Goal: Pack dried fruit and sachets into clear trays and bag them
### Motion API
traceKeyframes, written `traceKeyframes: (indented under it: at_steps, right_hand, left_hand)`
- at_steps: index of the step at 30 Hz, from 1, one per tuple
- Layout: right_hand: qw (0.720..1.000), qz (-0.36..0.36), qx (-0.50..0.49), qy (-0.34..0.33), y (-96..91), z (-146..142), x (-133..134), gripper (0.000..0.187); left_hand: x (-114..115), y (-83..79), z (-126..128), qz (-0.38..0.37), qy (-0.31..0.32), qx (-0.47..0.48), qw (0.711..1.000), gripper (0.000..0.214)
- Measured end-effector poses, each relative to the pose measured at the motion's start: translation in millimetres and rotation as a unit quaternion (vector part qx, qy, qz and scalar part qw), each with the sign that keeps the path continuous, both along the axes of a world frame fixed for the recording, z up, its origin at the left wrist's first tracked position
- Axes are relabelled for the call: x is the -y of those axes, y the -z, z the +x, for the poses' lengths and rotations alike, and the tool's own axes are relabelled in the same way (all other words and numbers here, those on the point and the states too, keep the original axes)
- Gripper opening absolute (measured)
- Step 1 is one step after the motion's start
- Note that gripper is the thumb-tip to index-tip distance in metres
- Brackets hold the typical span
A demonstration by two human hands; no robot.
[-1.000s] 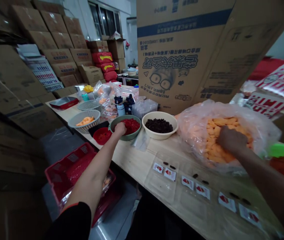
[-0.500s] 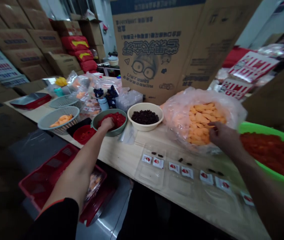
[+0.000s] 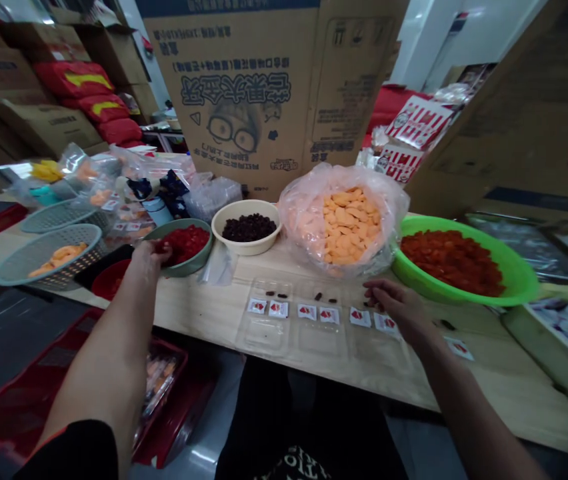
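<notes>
My left hand (image 3: 149, 259) is at the rim of a grey-green bowl (image 3: 191, 269) of glossy red pieces, its fingers curled over the edge. Whether it holds a piece is hidden. My right hand (image 3: 397, 307) rests on the wooden table (image 3: 489, 373) with its fingers spread, beside a clear plastic tray (image 3: 269, 340). Small red-and-white sachets (image 3: 360, 317) and dark pieces (image 3: 318, 296) lie in the tray's compartments. Behind them stand a cream bowl (image 3: 247, 245) of dark berries and a plastic bag (image 3: 304, 227) of orange slices.
A green basin (image 3: 517, 270) of red pieces stands at the right. A grey basket (image 3: 47, 250) holds orange pieces, and a small red dish (image 3: 107, 283) sits next to it. Bagged goods line the table's far side behind a tall cardboard box (image 3: 234, 113). A red crate (image 3: 29, 380) stands below the table's front edge.
My right hand has come away from the bag of orange slices and down toward the tray. My left hand has moved from inside the red-filled bowl to its rim. The view has swung right.
</notes>
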State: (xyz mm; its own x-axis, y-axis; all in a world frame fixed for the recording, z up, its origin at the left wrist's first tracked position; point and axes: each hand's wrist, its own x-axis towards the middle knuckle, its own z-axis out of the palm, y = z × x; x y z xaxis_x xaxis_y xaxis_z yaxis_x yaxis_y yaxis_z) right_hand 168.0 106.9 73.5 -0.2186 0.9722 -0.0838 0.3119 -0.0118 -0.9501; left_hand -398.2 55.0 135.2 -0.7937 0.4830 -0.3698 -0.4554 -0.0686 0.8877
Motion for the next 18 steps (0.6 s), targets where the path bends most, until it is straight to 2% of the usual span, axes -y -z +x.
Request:
traceKeyframes:
  at_steps: [3,5,9,11,14,18]
  right_hand:
    - [0.999,0.006,-0.010,-0.053,-2.1,-28.2,13.5,0.034]
    - [0.994,0.031,0.005,-0.104,-2.0,-53.9,16.0,0.029]
    - [0.980,0.086,0.063,-0.171,5.6,-109.2,6.6,0.022]
    - [0.973,0.101,0.085,-0.192,8.7,-134.7,0.3,0.022]
    - [0.965,0.091,0.075,-0.234,9.9,-168.5,-5.2,0.026]
    - [0.951,0.046,-0.006,-0.305,12.7,-205.0,-9.8,0.026]
  left_hand:
    - [-4.3,-5.0,28.2,-0.014,0.080,-0.008,0.997,0.021]
    - [-5.0,-0.3,60.0,-0.015,0.151,-0.017,0.988,0.015]
    - [1.8,28.0,137.5,-0.032,0.294,-0.030,0.955,0.015]
    - [6.0,44.4,167.8,-0.045,0.376,-0.062,0.923,0.011]
    - [7.4,61.4,190.4,-0.055,0.434,-0.118,0.892,0.019]
    - [1.2,68.2,190.7,-0.075,0.450,-0.105,0.884,0.036]
